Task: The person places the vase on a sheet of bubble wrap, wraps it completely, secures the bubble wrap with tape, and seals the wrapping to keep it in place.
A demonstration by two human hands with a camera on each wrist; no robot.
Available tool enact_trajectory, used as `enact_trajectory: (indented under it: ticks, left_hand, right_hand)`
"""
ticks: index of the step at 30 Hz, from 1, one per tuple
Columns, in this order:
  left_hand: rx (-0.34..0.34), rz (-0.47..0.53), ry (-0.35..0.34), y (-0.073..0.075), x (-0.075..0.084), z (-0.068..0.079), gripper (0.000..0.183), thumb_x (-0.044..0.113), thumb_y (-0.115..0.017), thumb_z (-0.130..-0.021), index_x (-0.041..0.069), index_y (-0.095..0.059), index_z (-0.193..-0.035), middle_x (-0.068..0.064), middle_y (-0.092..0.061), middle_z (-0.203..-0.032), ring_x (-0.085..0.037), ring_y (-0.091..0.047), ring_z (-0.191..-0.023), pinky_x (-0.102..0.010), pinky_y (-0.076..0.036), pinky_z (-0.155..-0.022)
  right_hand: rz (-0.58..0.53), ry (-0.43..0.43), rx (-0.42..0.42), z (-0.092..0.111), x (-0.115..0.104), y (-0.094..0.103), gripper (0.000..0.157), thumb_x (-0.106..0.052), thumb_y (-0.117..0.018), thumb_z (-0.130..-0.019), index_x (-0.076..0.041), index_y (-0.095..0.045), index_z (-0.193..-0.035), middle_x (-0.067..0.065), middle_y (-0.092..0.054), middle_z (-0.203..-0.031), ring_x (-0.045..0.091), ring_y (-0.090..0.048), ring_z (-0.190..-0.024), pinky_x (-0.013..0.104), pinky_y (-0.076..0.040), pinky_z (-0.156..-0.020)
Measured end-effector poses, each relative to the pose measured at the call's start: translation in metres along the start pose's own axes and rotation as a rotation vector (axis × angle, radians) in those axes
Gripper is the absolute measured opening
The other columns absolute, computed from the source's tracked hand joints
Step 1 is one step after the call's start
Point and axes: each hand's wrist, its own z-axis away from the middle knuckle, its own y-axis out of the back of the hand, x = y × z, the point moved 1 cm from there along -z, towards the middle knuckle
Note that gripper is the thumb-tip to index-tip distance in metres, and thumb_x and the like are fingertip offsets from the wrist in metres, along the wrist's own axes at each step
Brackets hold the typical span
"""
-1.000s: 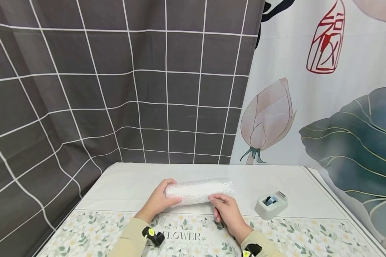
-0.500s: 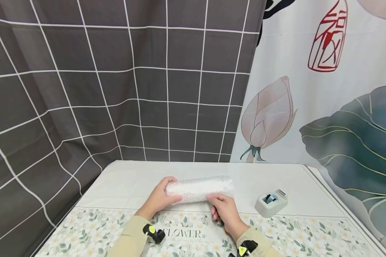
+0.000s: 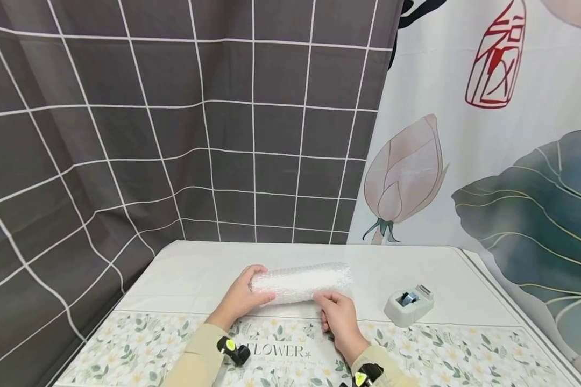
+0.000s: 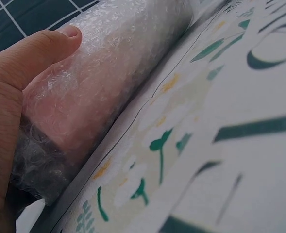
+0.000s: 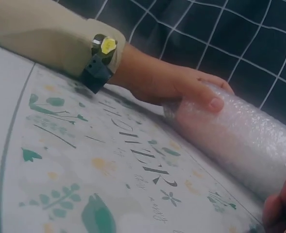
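Observation:
A cylinder-shaped bundle in clear bubble wrap (image 3: pixel 302 284) lies crosswise on the table, with something pale pink showing through the plastic. My left hand (image 3: pixel 241 295) grips its left end, thumb on the near side and fingers round the far side. In the left wrist view, the thumb (image 4: pixel 60 44) lies across the bubble wrap (image 4: pixel 118 58). My right hand (image 3: pixel 340 318) pinches the near side of the wrap towards its right end, the other fingers curled under. Only a bit of that hand (image 5: pixel 283 201) shows in the right wrist view, beside the wrap (image 5: pixel 249 138).
A white tape dispenser (image 3: pixel 409 306) with a blue roll stands to the right of my right hand. The table has a white cover (image 3: pixel 193 269) and a flowered front part (image 3: pixel 140 338). Behind it hang a dark checked curtain (image 3: pixel 276 177) and a flower-printed cloth (image 3: pixel 416 97).
The head view has shifted slightly. Both hands keep nearly the same places on the bubble-wrapped bundle, and the shine and pink tint on its plastic differ a little.

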Motion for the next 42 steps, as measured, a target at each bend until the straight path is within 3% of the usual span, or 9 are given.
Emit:
enact_trajectory:
  ticks: [11, 21, 28, 42]
  left_hand:
    - [0.014, 0.001, -0.001, -0.001, 0.001, 0.001, 0.070, 0.050, -0.081, -0.058, 0.030, -0.049, -0.118, 0.006, -0.054, -0.116, -0.018, -0.052, -0.104, -0.045, -0.038, -0.093]
    - [0.009, -0.017, -0.017, 0.001, 0.003, 0.002, 0.069, 0.050, -0.080, -0.058, 0.031, -0.049, -0.117, 0.009, -0.053, -0.117, -0.018, -0.052, -0.105, -0.044, -0.038, -0.093]
    - [0.010, -0.039, -0.083, 0.001, 0.004, 0.003, 0.069, 0.048, -0.082, -0.058, 0.029, -0.051, -0.117, 0.012, -0.052, -0.116, -0.016, -0.052, -0.105, -0.043, -0.038, -0.092]
    - [0.014, -0.050, -0.099, 0.000, -0.001, 0.002, 0.068, 0.051, -0.080, -0.059, 0.030, -0.052, -0.117, 0.017, -0.051, -0.113, -0.013, -0.052, -0.102, -0.041, -0.040, -0.090]
  right_hand:
    - [-0.182, -0.035, 0.078, 0.006, -0.003, -0.005, 0.028, -0.028, -0.066, -0.083, -0.004, -0.065, -0.097, 0.001, -0.042, -0.052, 0.011, -0.037, -0.037, 0.025, -0.040, -0.037]
    - [-0.143, -0.058, 0.181, 0.006, -0.006, -0.017, 0.027, -0.029, -0.068, -0.081, -0.005, -0.067, -0.093, 0.000, -0.045, -0.052, 0.009, -0.035, -0.036, 0.023, -0.036, -0.034]
    - [-0.093, -0.031, 0.278, 0.004, -0.008, -0.024, 0.026, -0.029, -0.068, -0.081, -0.003, -0.064, -0.082, 0.003, -0.049, -0.052, 0.009, -0.034, -0.034, 0.025, -0.032, -0.031]
    - [-0.012, -0.030, 0.187, 0.001, -0.007, -0.021, 0.039, -0.033, -0.062, -0.085, 0.004, -0.060, -0.076, 0.002, -0.046, -0.048, 0.011, -0.036, -0.034, 0.026, -0.035, -0.030]
